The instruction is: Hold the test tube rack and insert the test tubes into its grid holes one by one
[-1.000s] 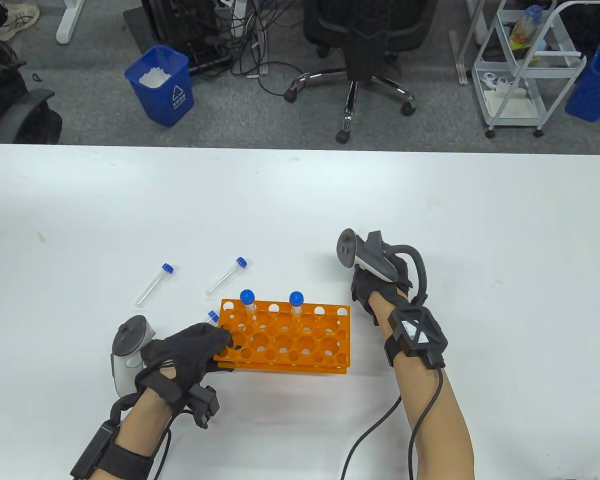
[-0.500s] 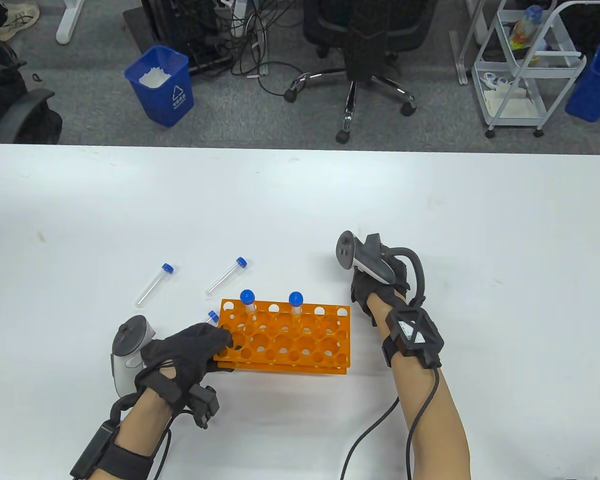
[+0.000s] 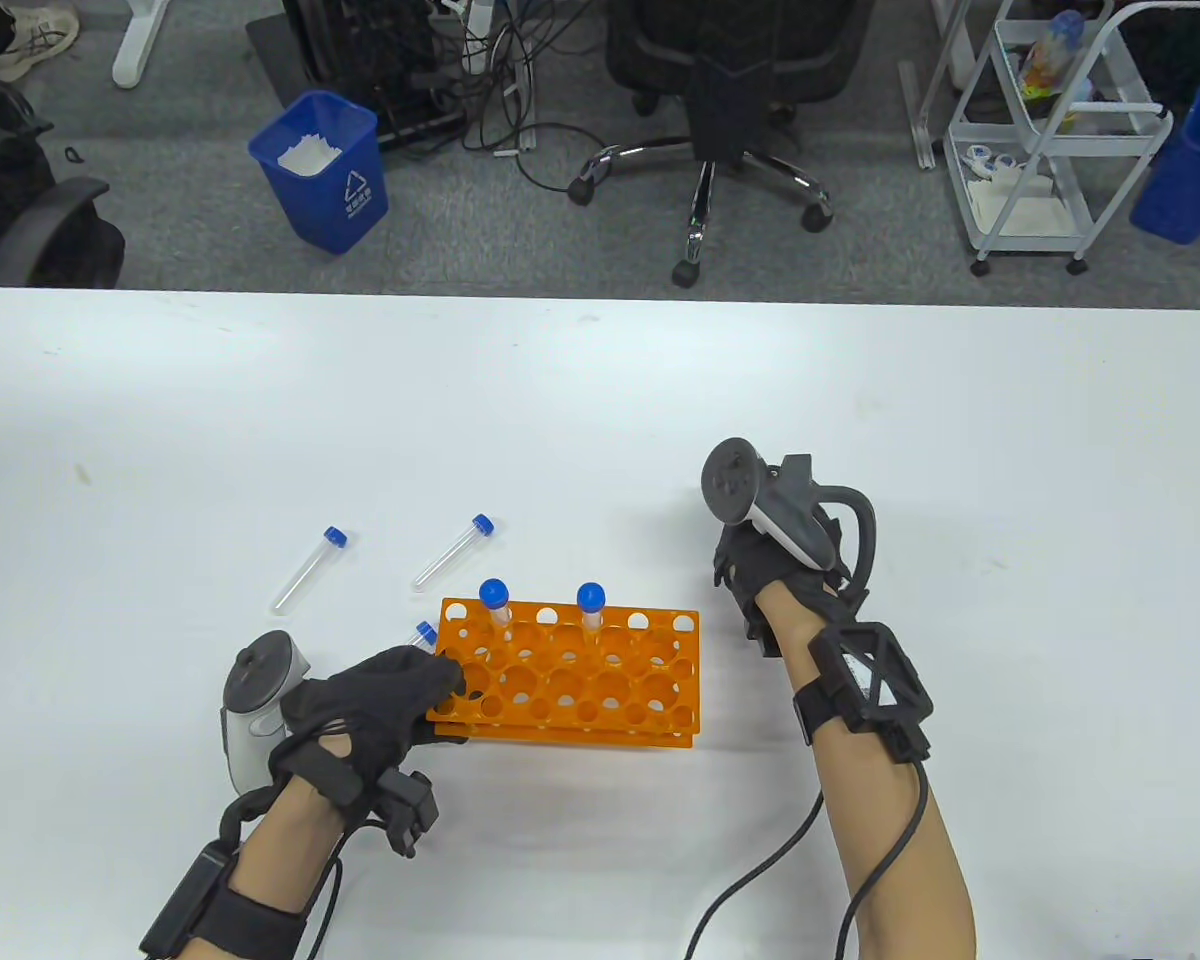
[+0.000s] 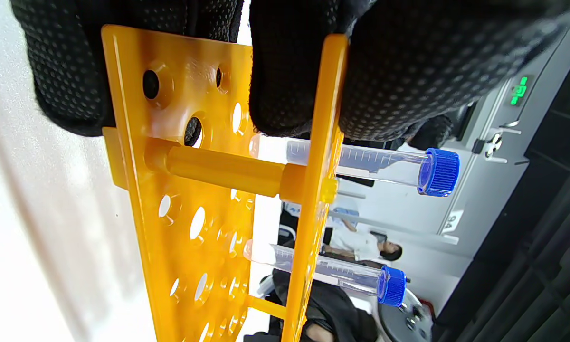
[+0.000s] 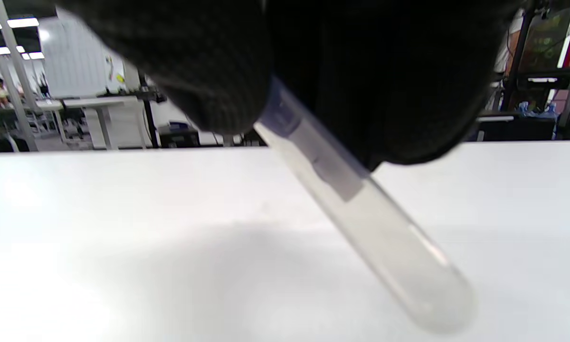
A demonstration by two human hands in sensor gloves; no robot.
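Observation:
An orange test tube rack (image 3: 600,680) stands on the white table with two blue-capped tubes (image 3: 495,600) (image 3: 591,605) upright in its far row. My left hand (image 3: 380,700) grips the rack's left end; the left wrist view shows its fingers (image 4: 285,71) clamped over the rack's plates (image 4: 180,190). My right hand (image 3: 770,575) is right of the rack, above the table, and holds a clear test tube (image 5: 361,213) tilted tip-down; the tube is hidden under the hand in the table view. Three loose tubes (image 3: 307,570) (image 3: 453,552) (image 3: 425,634) lie left of the rack.
The white table (image 3: 860,400) stretches wide behind and to the right of the rack. Beyond its far edge are an office chair (image 3: 720,120), a blue bin (image 3: 320,170) and a white cart (image 3: 1050,130). Cables trail from both wrists toward the near edge.
My right hand has moved a little right and away from the rack's end, with the tracker rising. The left hand and the rack have not moved.

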